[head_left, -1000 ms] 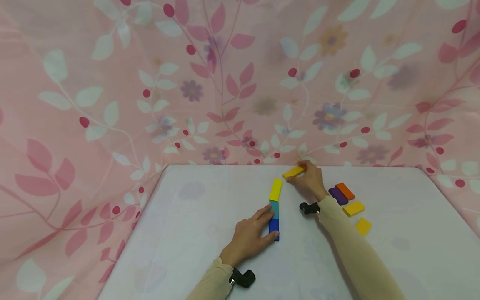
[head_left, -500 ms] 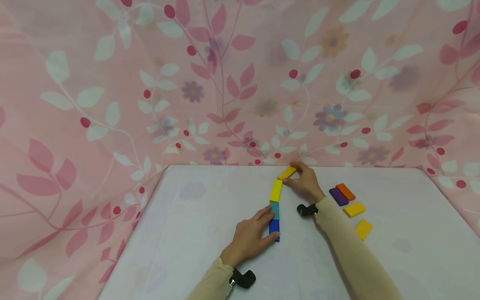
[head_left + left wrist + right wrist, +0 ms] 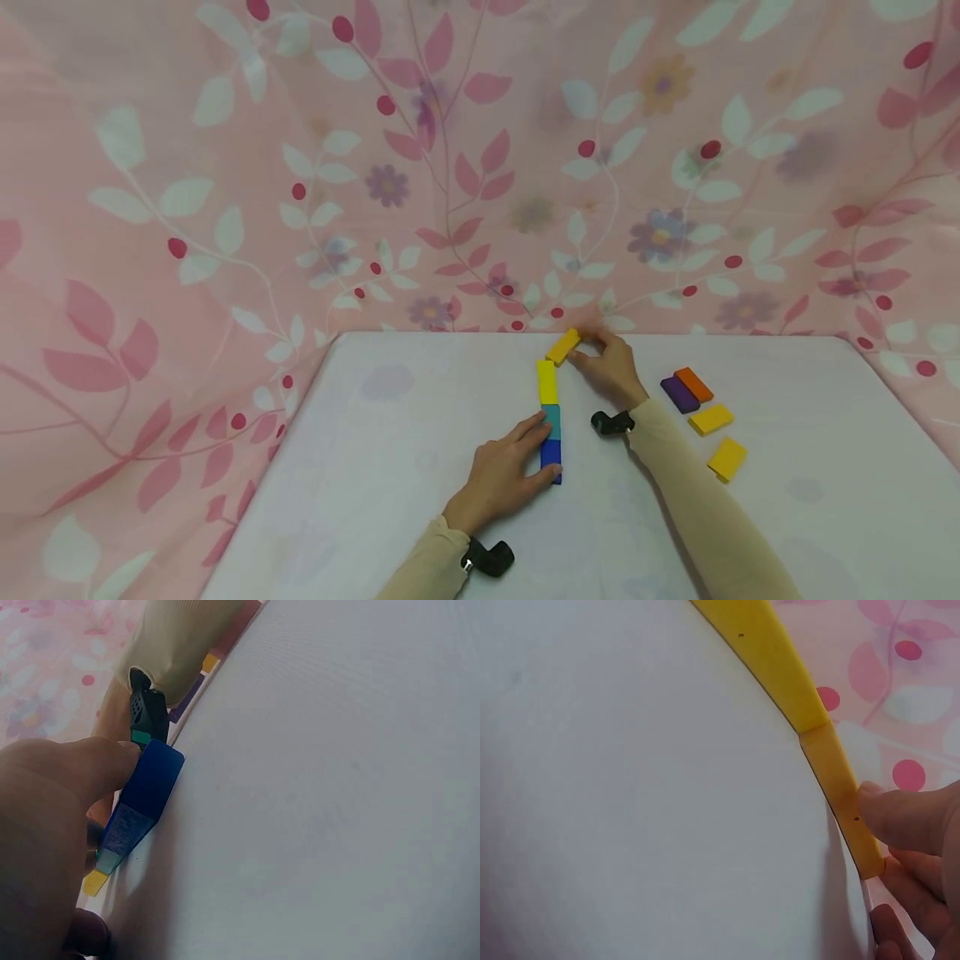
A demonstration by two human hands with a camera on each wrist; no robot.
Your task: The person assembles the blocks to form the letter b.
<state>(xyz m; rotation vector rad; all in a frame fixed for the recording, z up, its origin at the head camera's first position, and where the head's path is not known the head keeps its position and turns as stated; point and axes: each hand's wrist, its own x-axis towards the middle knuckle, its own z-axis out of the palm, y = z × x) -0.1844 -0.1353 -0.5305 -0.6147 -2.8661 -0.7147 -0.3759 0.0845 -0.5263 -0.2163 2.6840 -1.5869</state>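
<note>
A row of end-to-end wooden blocks runs away from me in the head view: a dark blue block (image 3: 551, 454), a teal block (image 3: 552, 422) and a bright yellow block (image 3: 547, 382). My left hand (image 3: 498, 479) rests its fingertips on the teal block and its thumb on the blue block (image 3: 156, 776), fingers fairly straight. At the row's far end, my right hand (image 3: 611, 367) holds a deeper yellow block (image 3: 563, 346) between thumb and fingers. This block (image 3: 840, 799) is angled to the right and meets the bright yellow block (image 3: 769, 656) at a corner.
To the right lie an orange block (image 3: 693, 384), a purple block (image 3: 679, 394) touching it, and two yellow blocks, one nearer (image 3: 727, 459) and one farther (image 3: 711, 419). A white-covered table (image 3: 375, 467) ends at a pink floral cloth (image 3: 480, 208) behind.
My right hand has brought the deeper yellow block leftward to the row's end and turned it more lengthwise. The bright yellow block has swung slightly left at its far end. My left hand stays put.
</note>
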